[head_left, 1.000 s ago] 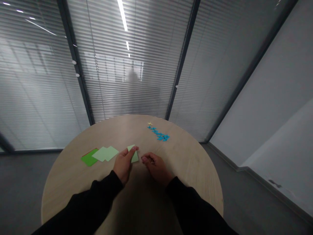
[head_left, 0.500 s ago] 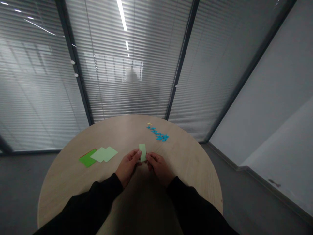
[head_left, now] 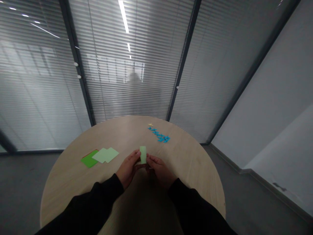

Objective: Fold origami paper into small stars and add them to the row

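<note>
Both my hands meet over the middle of a round wooden table. My left hand and my right hand each pinch the lower end of a narrow pale green folded paper, which stands upright between the fingertips. Both hands are closed on it. Black sleeves cover my forearms.
To the left on the table lie two overlapping pale green paper squares and a bright green sheet over an orange one. Several small blue folded paper pieces and one yellow star lie at the far side. Glass walls with blinds stand behind.
The paper was held by my left hand alone as a wider sheet; my right hand has come in and both now grip it, folded narrow and upright.
</note>
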Motion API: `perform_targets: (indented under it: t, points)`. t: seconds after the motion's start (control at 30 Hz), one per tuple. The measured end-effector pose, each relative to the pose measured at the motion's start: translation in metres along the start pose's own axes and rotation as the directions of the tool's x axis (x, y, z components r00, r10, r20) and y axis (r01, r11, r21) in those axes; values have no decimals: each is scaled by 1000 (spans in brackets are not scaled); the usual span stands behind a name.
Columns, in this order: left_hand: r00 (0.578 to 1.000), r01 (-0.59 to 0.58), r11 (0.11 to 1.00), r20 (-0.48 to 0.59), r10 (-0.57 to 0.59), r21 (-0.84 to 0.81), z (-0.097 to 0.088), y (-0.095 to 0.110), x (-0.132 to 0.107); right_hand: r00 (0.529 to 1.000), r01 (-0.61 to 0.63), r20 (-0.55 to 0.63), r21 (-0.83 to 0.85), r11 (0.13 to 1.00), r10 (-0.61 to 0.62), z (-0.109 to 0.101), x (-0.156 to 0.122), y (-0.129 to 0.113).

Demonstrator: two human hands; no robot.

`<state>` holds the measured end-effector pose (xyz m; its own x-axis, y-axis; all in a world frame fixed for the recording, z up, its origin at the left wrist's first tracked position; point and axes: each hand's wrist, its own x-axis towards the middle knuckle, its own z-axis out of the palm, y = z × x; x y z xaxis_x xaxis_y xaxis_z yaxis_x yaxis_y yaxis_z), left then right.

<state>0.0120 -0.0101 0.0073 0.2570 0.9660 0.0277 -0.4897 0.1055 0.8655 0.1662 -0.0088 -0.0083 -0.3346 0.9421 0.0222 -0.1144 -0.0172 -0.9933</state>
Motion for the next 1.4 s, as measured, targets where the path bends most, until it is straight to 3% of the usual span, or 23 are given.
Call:
perform_targets:
  t: [0.17, 0.3, 0.43, 0.5, 0.6, 0.77, 0.97, 1.17, 1.4]
  points:
    - [997, -41, 998, -65, 44, 49, -3, -4, 2, 999, 2, 52, -55, 998, 1, 2, -2, -1]
    - [983, -139, 968, -93, 161, 210, -4, -2, 2, 988, 155, 47, -280, 947, -147, 0, -5, -2]
    - [973, -150, 944, -127, 195, 294, -5, 0, 3, 951, 243, -92, -369, 897, -296, -3, -2, 0]
    - [969, -148, 929, -138, 205, 341, -7, 0, 4, 936, 250, -166, -313, 916, -312, -5, 1, 1]
    - [965, -165, 905, -128, 231, 391, -10, 0, 4, 925, 284, -176, -267, 921, -336, -8, 1, -3]
    - [983, -153, 918, -40, 180, 367, -17, 3, 7, 938, 246, -139, -378, 893, -317, -13, -6, -14]
    - [984, -174, 879, 39, 175, 444, -24, 5, 11, 959, 185, -157, -291, 939, -237, -22, -2, -15]
    - [981, -187, 853, 46, 188, 488, -25, 4, 13, 977, 127, -150, -163, 978, -152, -23, 1, -13]
    - [975, -215, 889, 32, 221, 404, -24, -1, 13, 966, 166, -167, -174, 971, -195, -20, 2, -7]
